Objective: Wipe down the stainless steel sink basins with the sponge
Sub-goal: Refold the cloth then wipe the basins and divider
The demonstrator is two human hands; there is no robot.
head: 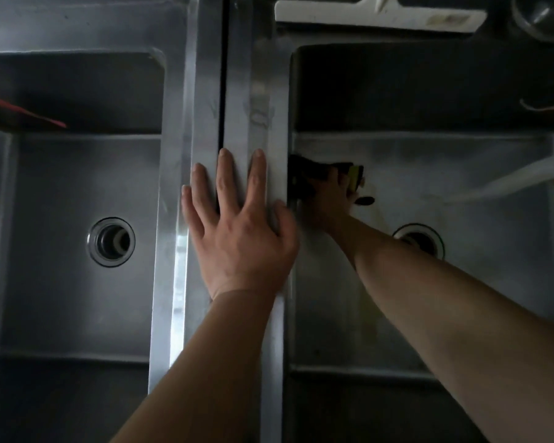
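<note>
The sponge [354, 177] is mostly hidden: only a strip of yellow edge with a dark scouring side shows past the knuckles, blurred, low in the right basin [461, 174] near its left wall and just short of the back wall. The right hand [328, 196] is curled round it, pressing it down toward the steel. The left hand [237, 225] lies flat with fingers straight and spread on the divider [237, 91] between the two basins, thumb hooked over the right-hand edge. Both basins are dull grey stainless, each with a round drain [111, 242] in its floor; the right drain [424, 238] is partly covered by the forearm. A white cutting board [381, 16] sits on the surface behind the right basin, and something red [20, 111] pokes into the left basin [61, 187].
</note>
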